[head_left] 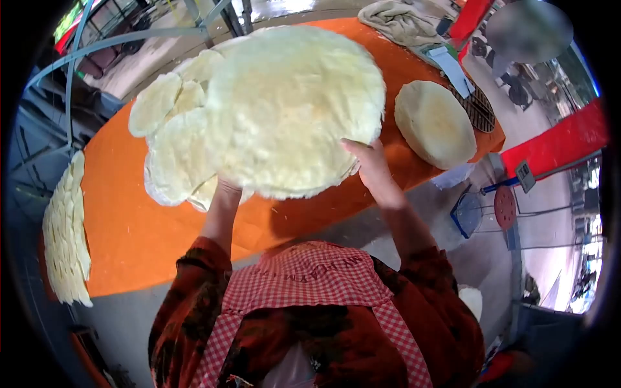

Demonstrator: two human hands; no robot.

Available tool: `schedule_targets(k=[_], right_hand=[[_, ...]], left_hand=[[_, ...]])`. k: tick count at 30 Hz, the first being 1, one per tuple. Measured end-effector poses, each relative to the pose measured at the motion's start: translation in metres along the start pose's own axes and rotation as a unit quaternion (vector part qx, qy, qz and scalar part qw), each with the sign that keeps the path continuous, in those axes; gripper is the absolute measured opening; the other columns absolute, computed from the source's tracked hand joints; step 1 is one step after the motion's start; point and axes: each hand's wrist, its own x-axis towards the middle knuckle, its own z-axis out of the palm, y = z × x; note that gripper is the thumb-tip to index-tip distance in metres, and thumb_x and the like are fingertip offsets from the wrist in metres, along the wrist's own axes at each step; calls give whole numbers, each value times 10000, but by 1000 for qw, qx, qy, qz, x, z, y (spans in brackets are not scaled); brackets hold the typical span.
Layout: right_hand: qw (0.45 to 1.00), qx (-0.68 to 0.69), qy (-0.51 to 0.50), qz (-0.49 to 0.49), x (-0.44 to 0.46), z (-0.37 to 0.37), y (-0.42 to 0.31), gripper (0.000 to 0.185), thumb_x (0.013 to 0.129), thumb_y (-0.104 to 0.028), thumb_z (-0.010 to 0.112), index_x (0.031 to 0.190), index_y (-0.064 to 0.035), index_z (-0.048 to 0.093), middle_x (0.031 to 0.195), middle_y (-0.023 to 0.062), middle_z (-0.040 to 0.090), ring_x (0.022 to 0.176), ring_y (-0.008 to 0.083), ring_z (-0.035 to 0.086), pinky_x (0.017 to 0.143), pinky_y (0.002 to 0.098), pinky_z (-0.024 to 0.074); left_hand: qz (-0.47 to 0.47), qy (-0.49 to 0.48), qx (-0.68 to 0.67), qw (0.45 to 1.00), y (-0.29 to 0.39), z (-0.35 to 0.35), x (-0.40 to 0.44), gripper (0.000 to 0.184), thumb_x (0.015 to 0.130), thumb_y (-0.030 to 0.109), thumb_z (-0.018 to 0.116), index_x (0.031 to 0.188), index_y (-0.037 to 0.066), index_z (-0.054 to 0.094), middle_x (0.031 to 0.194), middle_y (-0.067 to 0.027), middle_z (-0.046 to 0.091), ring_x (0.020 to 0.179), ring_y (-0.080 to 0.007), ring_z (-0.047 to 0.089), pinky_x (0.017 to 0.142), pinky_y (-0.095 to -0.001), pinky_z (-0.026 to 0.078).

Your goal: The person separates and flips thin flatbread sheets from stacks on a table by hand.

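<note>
A large, round, pale flatbread (297, 110) is held up over the orange table by both hands. My right hand (370, 160) grips its near right edge, thumb on top and fingers underneath. At the near left edge, my left hand (229, 185) reaches beneath the bread, which hides its fingers. Under and left of the held bread lie several smaller flatbreads (178, 152), overlapping one another. To the right is a round stack of flatbread (435, 124), close to the table's right end.
The orange-covered table (136, 239) spans the view. A row of folded flatbreads (66, 233) lines its left end. A dark woven mat (479, 110), a light blue strip (451, 70) and a crumpled cloth (401, 22) lie far right. A red stool (504, 207) stands beyond.
</note>
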Motion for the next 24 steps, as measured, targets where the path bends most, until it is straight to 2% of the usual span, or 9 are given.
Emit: schedule_targets(k=[3, 5, 9, 11, 14, 17, 19, 22, 24], right_hand=[[998, 22, 57, 10, 24, -67, 78, 460, 779, -59, 678, 1208, 35, 540, 1108, 89, 624, 1014, 196, 590, 857, 328, 469], [990, 9, 108, 86, 39, -120, 146, 462, 756, -56, 702, 1186, 25, 553, 1057, 73, 631, 939, 195, 603, 835, 338, 476], [979, -23, 151, 132, 31, -137, 159, 467, 752, -67, 714, 1183, 14, 552, 1029, 71, 633, 909, 213, 608, 846, 356, 472], [974, -10, 142, 174, 26, -130, 144, 430, 769, -64, 696, 1166, 25, 555, 1032, 81, 628, 924, 220, 610, 809, 337, 492], [967, -7, 120, 224, 32, -125, 136, 411, 797, -67, 679, 1174, 21, 542, 1064, 83, 614, 956, 219, 596, 815, 333, 494], [956, -13, 85, 281, 31, -146, 144, 404, 843, -88, 653, 1210, 5, 511, 1102, 89, 601, 985, 222, 583, 851, 343, 492], [933, -50, 37, 356, 30, -183, 151, 390, 863, -114, 643, 1209, 7, 509, 1066, 100, 617, 936, 227, 608, 806, 344, 515], [948, 43, 92, 301, 30, -155, 131, 246, 870, -137, 634, 1078, -16, 585, 952, 97, 656, 770, 203, 631, 582, 281, 488], [919, 18, 7, 393, 39, -168, 110, 295, 899, -196, 611, 1119, -4, 570, 922, 114, 665, 721, 191, 642, 538, 272, 487]], left_hand=[[-166, 59, -102, 979, -46, -47, -12, 802, 883, 660, 398, 1435, 86, 300, 1413, -128, 414, 1268, -350, 414, 1055, -512, 330], [-229, 170, -36, 958, -76, -57, -20, 696, 922, 581, 411, 1390, 66, 373, 1343, -126, 469, 1227, -310, 449, 1034, -470, 354], [-163, 296, 298, 893, -118, -71, -33, 268, 952, 219, 498, 1142, 32, 527, 1036, -96, 593, 928, -209, 596, 797, -333, 496], [-33, 284, 376, 882, -136, -78, -46, 174, 928, 82, 525, 1090, 19, 525, 963, -82, 603, 862, -190, 613, 793, -308, 496], [36, 250, 272, 929, -153, -49, -43, 196, 888, 9, 564, 1081, -6, 533, 957, -96, 606, 833, -162, 616, 739, -283, 516], [145, 276, 506, 804, -152, -26, -22, 265, 886, 5, 562, 1145, -25, 513, 999, -115, 608, 898, -175, 607, 774, -291, 513], [90, 306, 510, 799, -151, -31, -15, 351, 874, 23, 576, 1205, -42, 480, 1051, -134, 601, 954, -188, 590, 819, -293, 497], [7, 333, 446, 831, -158, -49, -8, 400, 850, 29, 576, 1223, -57, 460, 1093, -150, 593, 953, -179, 576, 828, -287, 481], [-11, 337, 461, 821, -157, -44, -3, 402, 853, 48, 586, 1223, -46, 463, 1069, -137, 606, 931, -171, 579, 812, -278, 480]])
